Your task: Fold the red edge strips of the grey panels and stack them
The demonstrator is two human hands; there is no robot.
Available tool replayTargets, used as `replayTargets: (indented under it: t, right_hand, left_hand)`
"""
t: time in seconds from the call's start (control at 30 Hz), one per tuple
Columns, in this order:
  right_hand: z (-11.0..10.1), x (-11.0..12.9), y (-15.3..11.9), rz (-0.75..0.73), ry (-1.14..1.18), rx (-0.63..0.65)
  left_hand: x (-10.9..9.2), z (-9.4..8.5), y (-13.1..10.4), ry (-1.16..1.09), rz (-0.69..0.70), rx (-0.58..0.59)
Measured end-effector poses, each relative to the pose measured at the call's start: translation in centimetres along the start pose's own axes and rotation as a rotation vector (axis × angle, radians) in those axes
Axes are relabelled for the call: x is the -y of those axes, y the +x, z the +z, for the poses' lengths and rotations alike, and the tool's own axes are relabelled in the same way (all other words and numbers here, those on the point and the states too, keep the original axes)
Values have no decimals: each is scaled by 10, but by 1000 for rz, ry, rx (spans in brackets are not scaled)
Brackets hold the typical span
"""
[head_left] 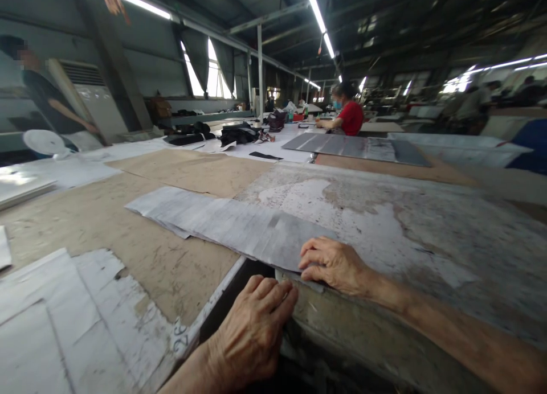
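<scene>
A long grey sheet (231, 220) with a streaky surface lies across the worktops, bridging the dark gap between them. There may be more than one layer, since a second edge shows along its near side. My right hand (335, 266) is at the sheet's right end, its bent fingers closed over the edge. Below and left of it, my left hand (258, 320) is at the gap by the near table edge. Its fingers are curled in, and whatever they hold, if anything, is hidden.
A brown-covered worktop (98, 212) with torn white paper (102, 303) is on the left; a stained worktop (448, 223) spreads right. Farther back are a dark grey panel (354, 146), black material (239, 133), a white bin (461, 149) and a person in red (352, 118).
</scene>
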State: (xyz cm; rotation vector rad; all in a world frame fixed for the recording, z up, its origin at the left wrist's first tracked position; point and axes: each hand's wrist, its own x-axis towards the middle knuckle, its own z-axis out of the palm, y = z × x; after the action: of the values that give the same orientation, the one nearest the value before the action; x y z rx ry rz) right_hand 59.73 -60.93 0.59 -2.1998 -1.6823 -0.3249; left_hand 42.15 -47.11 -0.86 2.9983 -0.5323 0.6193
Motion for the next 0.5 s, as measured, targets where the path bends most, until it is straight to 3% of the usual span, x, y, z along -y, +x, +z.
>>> replayTargets:
  t: [0.27,0.5]
  right_hand:
    - [10,30,-2,-84,-243,33]
    - [12,22,6,-108,-274,33]
  left_hand:
    - [10,20,7,109,-21,-119]
    - [18,33,8,349,-137,-332]
